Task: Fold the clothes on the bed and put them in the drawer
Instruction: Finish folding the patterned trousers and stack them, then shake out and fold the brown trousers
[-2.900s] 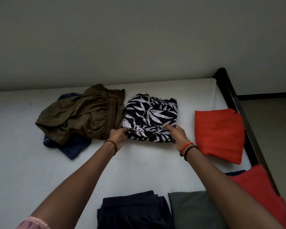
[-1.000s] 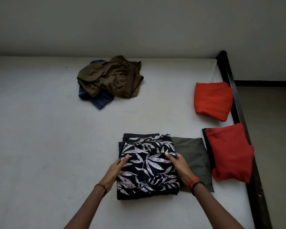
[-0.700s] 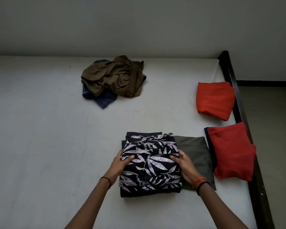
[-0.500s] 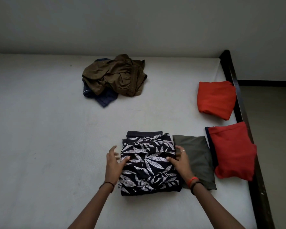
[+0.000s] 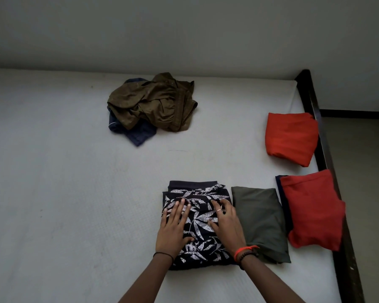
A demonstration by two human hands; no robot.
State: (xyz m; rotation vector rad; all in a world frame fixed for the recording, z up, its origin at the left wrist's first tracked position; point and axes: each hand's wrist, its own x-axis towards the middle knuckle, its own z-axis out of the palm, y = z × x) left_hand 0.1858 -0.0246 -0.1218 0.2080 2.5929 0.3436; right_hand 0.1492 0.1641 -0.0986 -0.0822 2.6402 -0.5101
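Near the bed's (image 5: 64, 193) near edge, right of its middle, a folded black-and-white leaf-print garment (image 5: 200, 193) lies on top of a dark folded piece (image 5: 193, 184) whose far edge shows beyond it. The left hand (image 5: 173, 228) and right hand (image 5: 227, 224) both rest palm-down on the print. The left fingers (image 5: 179, 209) are straight and the right fingers (image 5: 219, 206) spread and slightly bent, gripping nothing. Just to the right lies a folded olive-grey garment (image 5: 260, 221), its left edge touching the stack. Further right, at the bed's right edge, a folded red garment (image 5: 313, 211) sits on a navy one (image 5: 279, 193). A folded orange-red garment (image 5: 291, 136) lies beyond that, along the same edge, against the dark bed frame (image 5: 315, 119). Toward the far edge, a crumpled brown garment (image 5: 158, 101) lies over a rumpled navy garment (image 5: 138, 134).
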